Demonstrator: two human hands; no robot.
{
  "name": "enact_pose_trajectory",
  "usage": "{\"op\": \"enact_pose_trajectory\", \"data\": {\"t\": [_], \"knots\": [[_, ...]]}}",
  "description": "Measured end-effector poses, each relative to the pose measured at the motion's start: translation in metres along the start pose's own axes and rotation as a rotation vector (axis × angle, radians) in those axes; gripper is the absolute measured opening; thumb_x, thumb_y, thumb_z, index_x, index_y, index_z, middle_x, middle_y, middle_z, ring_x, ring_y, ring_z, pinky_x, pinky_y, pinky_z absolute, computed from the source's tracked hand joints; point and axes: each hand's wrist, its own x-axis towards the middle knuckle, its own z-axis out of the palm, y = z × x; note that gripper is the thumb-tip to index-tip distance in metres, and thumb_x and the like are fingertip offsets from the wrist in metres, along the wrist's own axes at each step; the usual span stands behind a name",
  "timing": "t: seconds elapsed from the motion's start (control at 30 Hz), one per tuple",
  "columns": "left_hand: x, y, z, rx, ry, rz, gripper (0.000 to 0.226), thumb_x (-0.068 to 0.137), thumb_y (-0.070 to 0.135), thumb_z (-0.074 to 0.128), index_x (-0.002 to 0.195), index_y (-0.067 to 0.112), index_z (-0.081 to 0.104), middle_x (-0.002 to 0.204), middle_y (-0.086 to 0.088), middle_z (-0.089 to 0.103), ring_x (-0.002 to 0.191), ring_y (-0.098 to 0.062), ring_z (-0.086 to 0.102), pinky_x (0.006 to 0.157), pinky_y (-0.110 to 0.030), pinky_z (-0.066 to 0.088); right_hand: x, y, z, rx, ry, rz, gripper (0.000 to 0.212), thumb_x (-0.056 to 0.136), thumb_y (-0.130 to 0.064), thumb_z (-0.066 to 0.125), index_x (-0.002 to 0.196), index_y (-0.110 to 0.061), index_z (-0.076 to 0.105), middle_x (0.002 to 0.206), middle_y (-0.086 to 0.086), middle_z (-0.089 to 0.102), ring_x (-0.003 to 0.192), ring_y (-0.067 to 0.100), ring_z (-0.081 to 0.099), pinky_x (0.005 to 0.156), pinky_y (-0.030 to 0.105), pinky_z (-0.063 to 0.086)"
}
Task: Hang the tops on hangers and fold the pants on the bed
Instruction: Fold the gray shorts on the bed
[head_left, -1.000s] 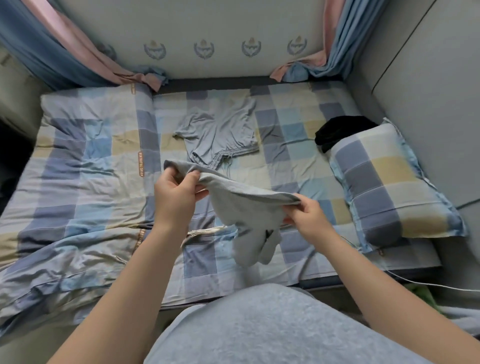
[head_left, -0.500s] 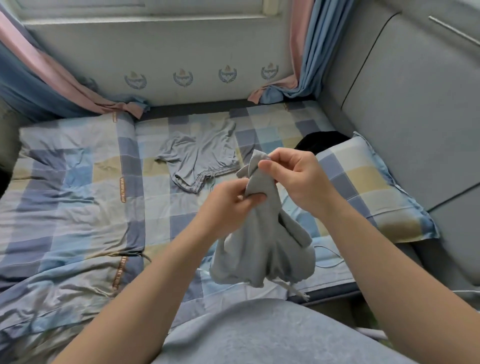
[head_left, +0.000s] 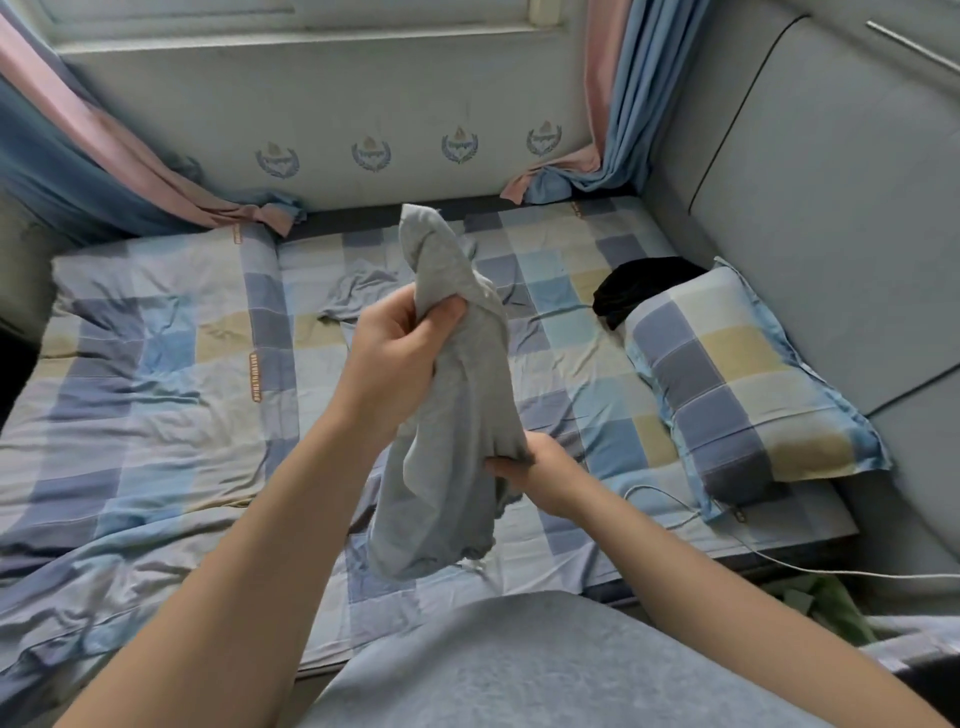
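Note:
A grey garment (head_left: 457, 415) hangs bunched in the air above the checked bed (head_left: 156, 374). My left hand (head_left: 400, 353) grips it near its upper end, and a tip of cloth sticks up above the fist. My right hand (head_left: 540, 478) pinches its right edge lower down. A second grey-blue garment (head_left: 363, 291) lies flat on the bed behind, partly hidden by my left hand and the held cloth. A black garment (head_left: 639, 286) lies at the far end of the pillow. No hanger is visible.
A checked pillow (head_left: 737, 384) lies on the right side of the bed against a grey padded wall (head_left: 831, 208). A white cable (head_left: 779, 566) runs off the bed's right front edge. Pink and blue curtains (head_left: 104, 171) drape onto the far corners.
My left hand has risen with the garment's upper end. My right hand has let go of the top and moved down to pinch the garment's lower right edge.

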Motion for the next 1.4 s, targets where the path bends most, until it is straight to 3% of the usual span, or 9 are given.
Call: {"op": "enact_pose_trajectory", "data": {"t": [0.13, 0.27, 0.47, 0.6, 0.77, 0.87, 1.07, 1.27, 1.4], "knots": [[-0.002, -0.013, -0.021, 0.061, 0.042, -0.085, 0.011, 0.100, 0.016, 0.060, 0.107, 0.018, 0.068, 0.090, 0.004, 0.073, 0.082, -0.007, 0.069, 0.070, -0.021, 0.054, -0.005, -0.006, -0.001, 0.109, 0.018, -0.034, 0.017, 0.098, -0.013, 0.062, 0.093, -0.027, 0.071, 0.095, -0.012, 0.076, 0.095, 0.007, 0.069, 0.081, 0.029, 0.055], [-0.014, -0.044, -0.036, 0.126, -0.058, -0.258, 0.050, 0.085, 0.036, 0.077, 0.130, 0.035, 0.056, 0.126, 0.005, 0.066, 0.116, -0.011, 0.065, 0.082, -0.019, 0.053, -0.012, -0.024, -0.006, 0.315, 0.109, -0.078, 0.012, 0.098, -0.012, 0.062, 0.101, -0.019, 0.071, 0.092, -0.011, 0.077, 0.094, 0.007, 0.070, 0.074, 0.017, 0.053], [-0.054, -0.097, -0.037, 0.365, -0.275, -0.478, 0.109, 0.061, 0.069, 0.081, 0.152, 0.030, 0.035, 0.153, 0.008, 0.040, 0.134, -0.008, 0.044, 0.109, -0.029, 0.040, -0.022, -0.042, -0.030, 0.465, 0.276, -0.131, 0.011, 0.098, -0.017, 0.062, 0.102, -0.013, 0.072, 0.104, 0.006, 0.076, 0.107, 0.025, 0.068, 0.093, 0.032, 0.056], [-0.072, -0.113, -0.019, 0.378, -0.172, -0.511, 0.134, 0.049, 0.073, 0.080, 0.158, 0.033, 0.014, 0.151, 0.018, 0.029, 0.137, -0.005, 0.035, 0.112, -0.031, 0.037, -0.026, -0.054, -0.041, 0.627, 0.316, -0.168, 0.026, 0.100, -0.017, 0.058, 0.119, 0.000, 0.066, 0.116, 0.016, 0.071, 0.112, 0.027, 0.067, 0.095, 0.037, 0.055], [-0.084, -0.130, -0.015, 0.390, -0.142, -0.566, 0.059, 0.070, 0.044, 0.084, 0.115, 0.012, 0.064, 0.101, 0.006, 0.073, 0.100, -0.019, 0.066, 0.075, -0.022, 0.054, -0.030, -0.061, -0.052, 0.818, 0.353, -0.172, 0.018, 0.102, -0.017, 0.055, 0.109, -0.008, 0.069, 0.109, 0.010, 0.075, 0.103, 0.020, 0.071, 0.082, 0.028, 0.058], [-0.084, -0.125, -0.017, 0.340, -0.022, -0.506, 0.015, 0.087, 0.020, 0.075, 0.090, 0.008, 0.069, 0.081, 0.000, 0.072, 0.085, -0.024, 0.065, 0.070, -0.033, 0.051, -0.030, -0.056, -0.056, 0.794, 0.440, -0.114, 0.016, 0.103, -0.014, 0.054, 0.109, -0.008, 0.067, 0.107, 0.010, 0.075, 0.106, 0.022, 0.070, 0.088, 0.033, 0.057], [-0.066, -0.076, -0.019, 0.122, 0.130, -0.549, 0.013, 0.099, 0.016, 0.061, 0.101, 0.004, 0.065, 0.092, -0.019, 0.071, 0.079, -0.028, 0.067, 0.071, -0.039, 0.055, -0.043, -0.027, -0.043, 0.410, 0.313, 0.027, 0.028, 0.096, -0.020, 0.065, 0.123, -0.016, 0.057, 0.120, -0.003, 0.067, 0.120, 0.025, 0.060, 0.097, 0.041, 0.053], [-0.062, -0.036, -0.010, -0.102, 0.200, -0.614, 0.021, 0.102, 0.019, 0.057, 0.098, 0.001, 0.067, 0.078, -0.014, 0.072, 0.063, -0.022, 0.070, 0.054, -0.029, 0.058, -0.065, -0.015, -0.007, 0.169, -0.153, -0.041, 0.091, 0.072, -0.050, 0.082, 0.149, -0.043, 0.034, 0.154, -0.013, 0.041, 0.140, 0.007, 0.040, 0.115, 0.042, 0.039], [-0.065, -0.023, -0.008, -0.115, 0.113, -0.686, 0.039, 0.100, 0.023, 0.059, 0.119, -0.011, 0.062, 0.103, -0.027, 0.065, 0.084, -0.034, 0.066, 0.070, -0.040, 0.058, -0.062, -0.023, 0.023, 0.022, -0.148, -0.143, 0.072, 0.084, -0.035, 0.079, 0.145, -0.032, 0.041, 0.144, -0.010, 0.052, 0.136, 0.009, 0.045, 0.110, 0.052, 0.042]]}}
